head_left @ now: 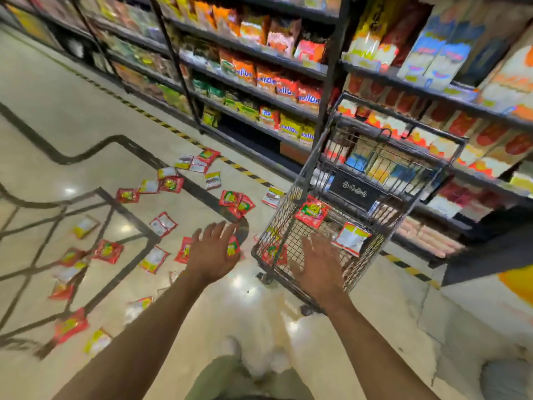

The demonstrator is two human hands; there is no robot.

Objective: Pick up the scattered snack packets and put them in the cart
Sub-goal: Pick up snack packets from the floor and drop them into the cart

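the small red, yellow and white foil snack packets [107, 251] lay scattered over the glossy cream floor [86, 116] with its dark inlaid lines. most of them were to the left of the dark wire shopping cart [354, 192], and a few were further off beside the yellow-and-black striped tape [245, 170] at the foot of the shelving.

one red packet [313, 212] with yellow print and one white packet [350, 238] edged in yellow and red sat within the outline of the cart's near end. from where i stood i couldn't tell whether they were resting on something or loose in the air. more red showed low down through the mesh.

the person's left hand [212, 255] was spread wide, palm down, holding nothing, above packets on the floor just left of the cart. the right hand [320, 267] was spread just as wide over the cart's near corner, just beside the white packet but not gripping it.

the cart stood close against tall black metal shelves [253, 50] packed with orange, red and yellow snack bags. below the arms were olive green trousers [230, 379] and blurred white shoes [277, 360].
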